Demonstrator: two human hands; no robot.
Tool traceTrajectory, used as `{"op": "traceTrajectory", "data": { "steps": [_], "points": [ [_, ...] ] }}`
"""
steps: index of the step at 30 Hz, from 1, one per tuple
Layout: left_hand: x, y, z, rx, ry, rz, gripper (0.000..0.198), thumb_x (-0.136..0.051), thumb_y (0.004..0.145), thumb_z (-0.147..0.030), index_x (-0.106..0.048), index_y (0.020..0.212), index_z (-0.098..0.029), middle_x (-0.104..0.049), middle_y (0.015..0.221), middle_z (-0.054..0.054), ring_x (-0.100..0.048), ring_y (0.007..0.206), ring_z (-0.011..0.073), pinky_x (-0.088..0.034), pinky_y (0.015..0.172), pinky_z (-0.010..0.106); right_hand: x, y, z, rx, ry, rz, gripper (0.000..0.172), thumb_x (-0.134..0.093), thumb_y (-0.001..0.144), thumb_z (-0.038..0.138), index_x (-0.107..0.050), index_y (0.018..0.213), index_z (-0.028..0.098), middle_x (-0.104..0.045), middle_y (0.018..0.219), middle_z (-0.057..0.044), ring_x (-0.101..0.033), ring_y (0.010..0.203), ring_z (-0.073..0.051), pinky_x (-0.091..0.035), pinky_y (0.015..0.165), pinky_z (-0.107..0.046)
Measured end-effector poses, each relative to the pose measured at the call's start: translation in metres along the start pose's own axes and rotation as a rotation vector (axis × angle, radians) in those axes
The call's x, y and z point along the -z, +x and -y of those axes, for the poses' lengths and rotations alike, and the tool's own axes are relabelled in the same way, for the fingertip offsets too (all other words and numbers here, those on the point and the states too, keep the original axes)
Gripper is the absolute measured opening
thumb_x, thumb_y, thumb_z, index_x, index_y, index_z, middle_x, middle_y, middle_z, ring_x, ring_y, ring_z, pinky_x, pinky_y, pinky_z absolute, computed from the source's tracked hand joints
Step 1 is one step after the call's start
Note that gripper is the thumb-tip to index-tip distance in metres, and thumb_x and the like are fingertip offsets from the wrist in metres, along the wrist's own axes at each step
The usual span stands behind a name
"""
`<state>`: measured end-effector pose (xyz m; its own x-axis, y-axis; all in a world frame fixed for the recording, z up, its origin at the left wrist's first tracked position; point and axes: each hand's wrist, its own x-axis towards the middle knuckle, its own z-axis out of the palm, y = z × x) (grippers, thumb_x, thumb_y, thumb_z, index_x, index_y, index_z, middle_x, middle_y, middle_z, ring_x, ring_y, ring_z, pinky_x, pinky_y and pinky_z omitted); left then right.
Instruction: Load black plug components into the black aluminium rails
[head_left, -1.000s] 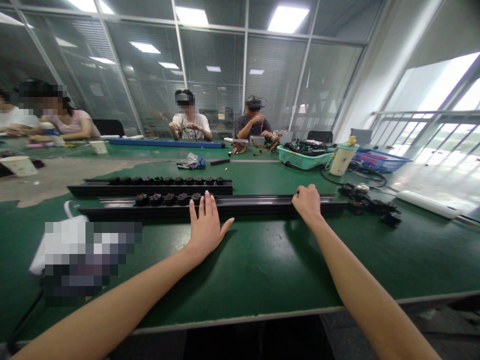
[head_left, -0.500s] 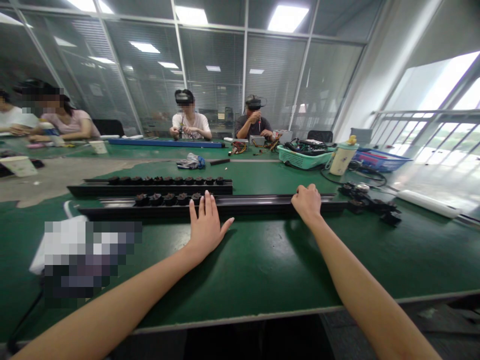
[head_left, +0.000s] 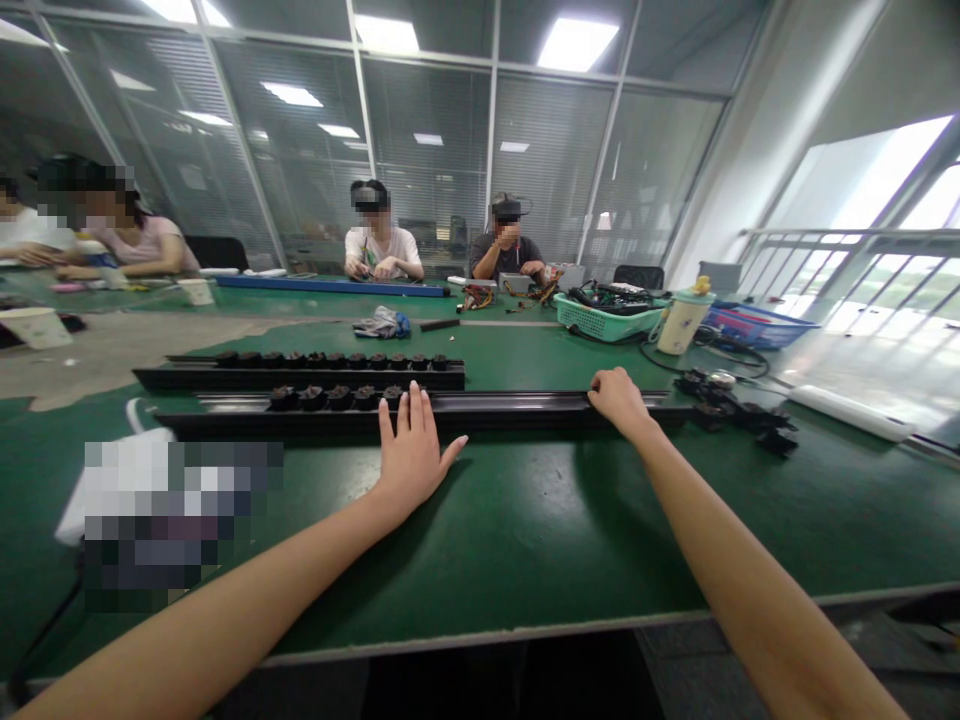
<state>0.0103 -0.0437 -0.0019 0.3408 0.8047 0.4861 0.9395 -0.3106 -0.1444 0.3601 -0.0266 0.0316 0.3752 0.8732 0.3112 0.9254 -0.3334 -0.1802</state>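
Observation:
My left hand rests with fingers stretched and thumb apart on the near side of a long black rail. Several small black parts sit in a row in that rail's channel, and the fingertips reach the last of them. Towards the rail's right end, my right hand is closed with curled fingers over the channel; whatever it may hold is hidden. A second black rail, filled with a similar row of parts, lies just behind. More loose black parts are piled past the rail's right end.
On the green table stand a green basket of cables, a cream bottle and a blue basket. A crumpled cloth lies behind the rails. A white object is at left. Several people sit opposite.
My right hand has shifted slightly, its wrist turning and moving a little to the right while the fingers stay curled at the rail. My left hand has stayed in place.

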Motion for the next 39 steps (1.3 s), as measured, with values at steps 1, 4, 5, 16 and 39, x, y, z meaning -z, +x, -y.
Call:
{"op": "traceTrajectory", "data": {
  "steps": [1,4,5,16,39],
  "points": [
    [0.001,0.000,0.000,0.002,-0.003,0.006,0.091,-0.028,0.100,-0.063,-0.022,0.160,0.006,-0.015,0.168,0.030,-0.026,0.155,0.0425,-0.002,0.126,0.061,0.000,0.005,-0.004,0.025,0.003,0.016,0.025,-0.058,0.089,0.014,-0.076,0.106,0.012,-0.066,0.109,-0.017,-0.065,0.094,-0.023,-0.047,0.087,-0.032],
    [0.002,0.000,0.000,0.005,-0.003,0.014,0.091,-0.029,0.100,-0.062,-0.023,0.159,0.006,-0.015,0.168,0.030,-0.026,0.155,0.0425,-0.002,0.126,0.061,0.001,0.013,-0.016,0.128,0.011,0.055,0.019,-0.064,0.086,0.017,-0.077,0.098,0.013,-0.070,0.098,-0.012,-0.063,0.096,-0.023,-0.046,0.087,-0.030],
    [0.002,0.000,0.000,0.005,0.003,0.014,0.091,-0.029,0.100,-0.062,-0.024,0.159,0.007,-0.015,0.168,0.030,-0.026,0.155,0.0423,-0.002,0.126,0.061,0.000,0.013,-0.020,0.166,0.022,0.059,0.018,-0.065,0.086,0.019,-0.077,0.097,0.014,-0.069,0.096,-0.011,-0.063,0.095,-0.023,-0.046,0.087,-0.030],
    [0.002,0.000,-0.001,0.006,0.022,0.020,0.089,-0.027,0.100,-0.063,-0.023,0.160,0.004,-0.018,0.168,0.028,-0.026,0.155,0.0414,-0.002,0.126,0.062,-0.029,-0.013,-0.044,0.335,0.367,-0.195,0.026,-0.051,0.094,0.034,-0.070,0.103,0.018,-0.062,0.097,-0.009,-0.059,0.094,-0.023,-0.046,0.093,-0.035],
    [-0.002,0.002,-0.001,-0.001,0.006,0.009,0.091,-0.025,0.100,-0.064,-0.018,0.162,0.002,-0.018,0.168,0.028,-0.025,0.156,0.0406,-0.003,0.126,0.062,-0.037,-0.011,-0.051,0.302,0.208,-0.277,0.037,-0.040,0.101,0.033,-0.071,0.110,0.016,-0.060,0.103,-0.015,-0.055,0.104,-0.029,-0.044,0.101,-0.042]
  ]
}}
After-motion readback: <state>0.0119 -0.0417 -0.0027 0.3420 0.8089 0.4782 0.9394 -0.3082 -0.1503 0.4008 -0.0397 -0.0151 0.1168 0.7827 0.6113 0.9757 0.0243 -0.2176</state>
